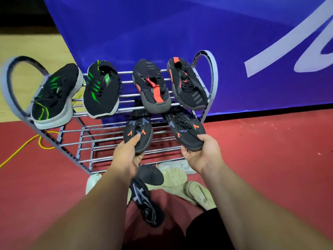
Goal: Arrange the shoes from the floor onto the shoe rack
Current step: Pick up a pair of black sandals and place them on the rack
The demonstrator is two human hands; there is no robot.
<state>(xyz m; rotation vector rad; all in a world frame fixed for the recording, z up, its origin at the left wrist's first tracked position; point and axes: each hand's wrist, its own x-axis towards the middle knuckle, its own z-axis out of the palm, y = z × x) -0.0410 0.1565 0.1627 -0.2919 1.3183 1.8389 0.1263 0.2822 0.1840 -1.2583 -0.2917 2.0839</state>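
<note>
A grey metal shoe rack (100, 141) stands before a blue banner. Its top tier carries two black shoes with green stripes (54, 98) (100, 92) and two black shoes with red accents (153, 89) (187, 83). My left hand (126, 156) grips the toe of a black shoe with orange marks (138, 132) over the right half of the middle tier. My right hand (201, 154) grips the toe of its matching shoe (185, 130) beside it. On the floor below lie a black shoe with grey lines (146, 202), another black shoe (151, 175) and pale shoes (196, 192).
The floor is a red mat (270, 159). A yellow cable (25, 145) runs across it left of the rack. White shoes (92, 181) (176, 166) lie at the rack's foot. The blue banner (162, 33) rises right behind the rack.
</note>
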